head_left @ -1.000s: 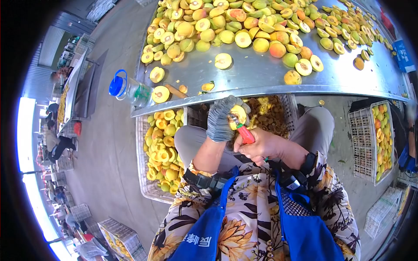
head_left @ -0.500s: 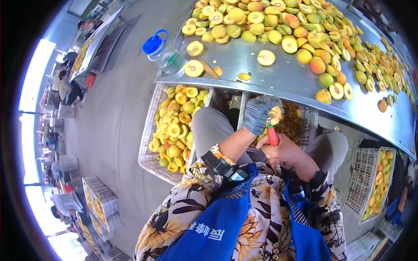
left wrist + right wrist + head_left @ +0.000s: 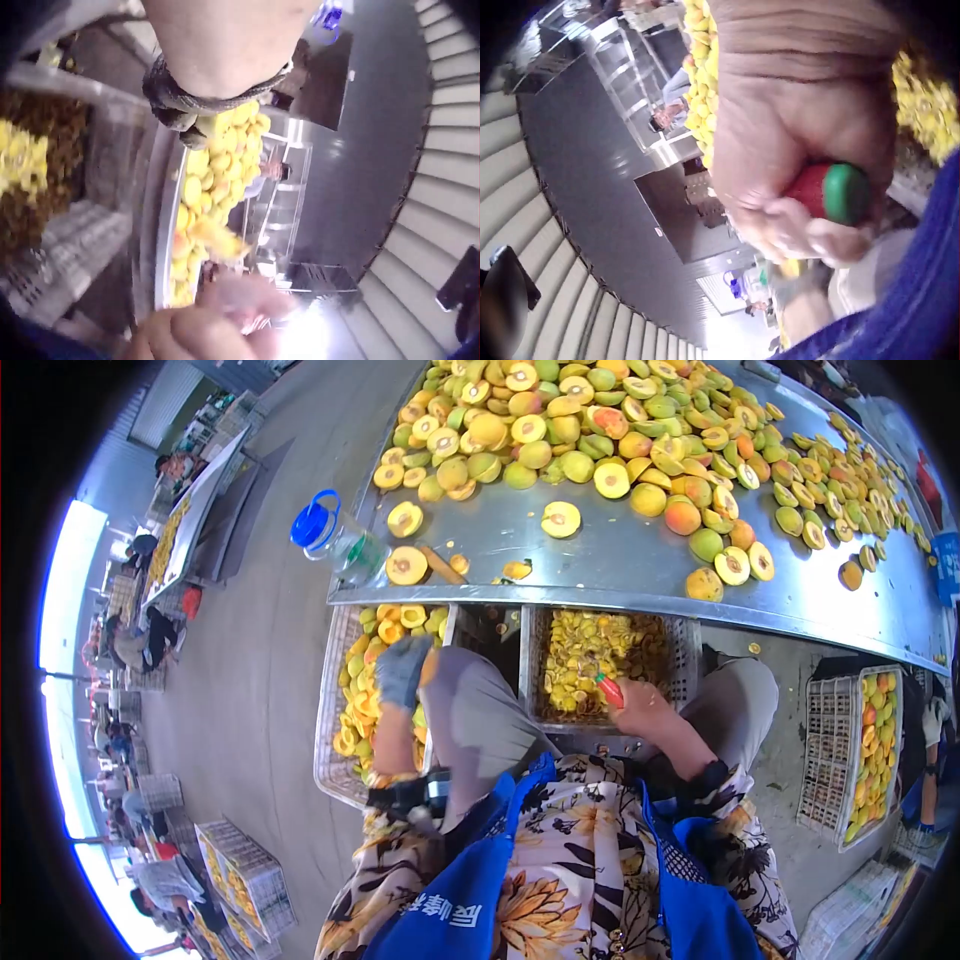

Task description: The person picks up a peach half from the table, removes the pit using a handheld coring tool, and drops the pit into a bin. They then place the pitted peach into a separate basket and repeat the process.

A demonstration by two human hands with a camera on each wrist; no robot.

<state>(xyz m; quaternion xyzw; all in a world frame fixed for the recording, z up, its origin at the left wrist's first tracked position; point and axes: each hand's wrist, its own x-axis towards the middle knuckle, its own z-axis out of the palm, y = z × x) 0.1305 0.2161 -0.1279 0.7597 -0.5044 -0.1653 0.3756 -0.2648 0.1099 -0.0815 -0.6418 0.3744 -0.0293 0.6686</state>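
Note:
My gloved left hand (image 3: 403, 670) hovers over the left crate (image 3: 335, 760), which is full of pitted yellow fruit halves. An orange-yellow piece shows at the glove's edge; whether the fingers still hold it is unclear. In the left wrist view the glove (image 3: 184, 112) is seen from behind above the fruit. My bare right hand (image 3: 640, 705) grips a red-handled pitting tool (image 3: 608, 690) above the middle crate (image 3: 690, 660), which holds pits and scraps. In the right wrist view the fingers wrap round the tool's red handle and green end cap (image 3: 832, 191).
A steel table (image 3: 620, 560) ahead carries a heap of whole and halved fruit (image 3: 600, 430) and a bottle with a blue cap (image 3: 335, 540). Another fruit crate (image 3: 865, 740) stands at the right. Stacked crates (image 3: 245, 875) and other workers are at the left.
My left hand has left the tool and swung left over the crate of halves. My right hand has dropped with the tool toward the middle crate.

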